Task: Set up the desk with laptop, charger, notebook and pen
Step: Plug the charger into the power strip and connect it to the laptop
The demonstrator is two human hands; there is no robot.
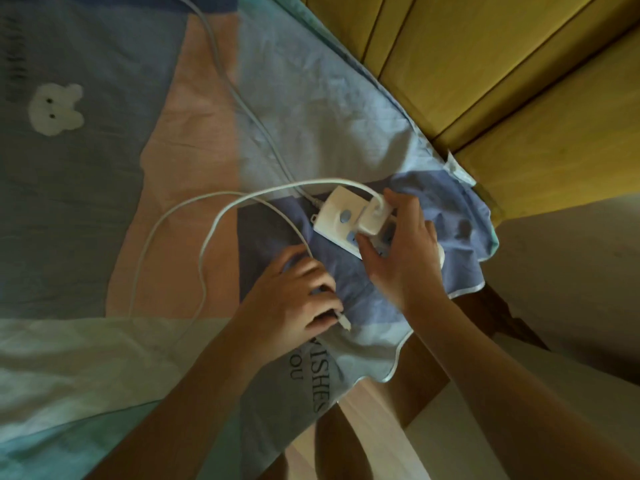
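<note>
Right hand grips white charger, thumb and fingers closed around it, charger seated on white power strip. Strip lies on patchwork sheet near bed corner (bear patch at upper left). Charger cable loops left across sheet. Left hand closed on cable's free end, plug tip protruding past fingers. Yellow wooden panels beyond bed edge.

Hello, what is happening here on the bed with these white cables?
A person is plugging in a charger. The right hand grips the white charger brick at the power strip, which lies on the patterned bed sheet. The left hand holds the free plug end of the charger cable. No laptop, notebook or pen is visible.
</note>
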